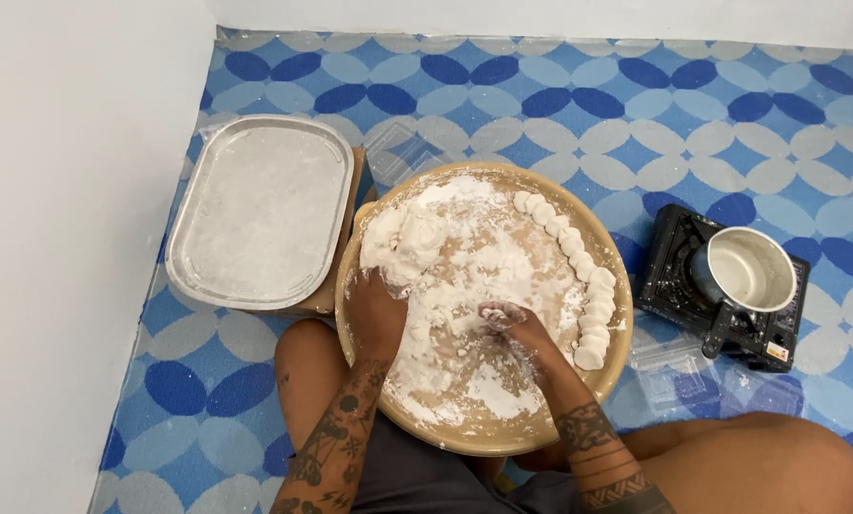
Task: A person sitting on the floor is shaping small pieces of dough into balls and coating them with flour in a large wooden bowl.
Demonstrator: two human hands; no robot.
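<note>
Knees and lap of a seated person are seen at the bottom edge, with a round board (541, 433) rested across them, presumably so both hands can be worked close to the body. On the board, a dough lump (403, 243) is kept at the upper left, and the left hand (377, 314) is laid against its lower edge, fingers curled into it; the exact grip is hidden by flour. The right hand (505, 317) is held near the board's middle, fingertips drawn together on a small dough piece (492, 311), apparently being pinched or rolled. Finished pieces (579, 276) are ranged in a curved row along the right rim, probably so the centre is left free for working. Loose flour (465, 381) is spread over most of the surface, likely against sticking.

Just left of the board, a floured metal tray (263, 209) is set on a low wooden stand. Well to the right, a small pot (752, 271) is placed on a black stove (674, 276). Clear plastic lids (679, 366) lie on the patterned mat (636, 105). Nothing is found between the hands and the dough.
</note>
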